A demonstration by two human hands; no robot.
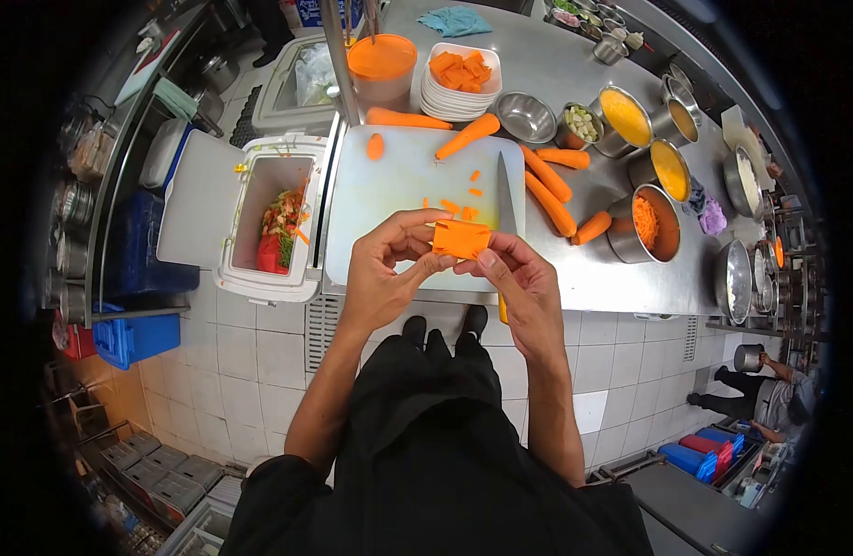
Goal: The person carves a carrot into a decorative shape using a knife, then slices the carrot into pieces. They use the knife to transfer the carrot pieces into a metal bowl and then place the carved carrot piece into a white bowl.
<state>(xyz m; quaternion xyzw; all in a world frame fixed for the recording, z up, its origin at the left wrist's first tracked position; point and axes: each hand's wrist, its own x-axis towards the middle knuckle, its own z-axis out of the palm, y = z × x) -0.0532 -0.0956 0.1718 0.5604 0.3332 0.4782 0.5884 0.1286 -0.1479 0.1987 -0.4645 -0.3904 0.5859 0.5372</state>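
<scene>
Between my left hand (389, 259) and my right hand (519, 283) is a flat, roughly rectangular carrot piece (460, 239) with notched corners, pinched at both ends by fingers and thumbs. It is held over the near edge of the white cutting board (389, 171). Small carrot scraps (450, 207) lie on the board just beyond my hands. A knife (506, 190) rests along the board's right side, its yellow handle partly hidden behind my right hand. Farther back on the board are a whole carrot (468, 136) and a short carrot end (375, 146).
Several carrots (549, 204) lie right of the board, near a steel pot of shredded carrot (663, 232). Stacked white dishes (461, 97) hold carrot pieces at the back. An open scrap bin (232, 222) stands left. Another person (760, 394) is at far right, by a pot.
</scene>
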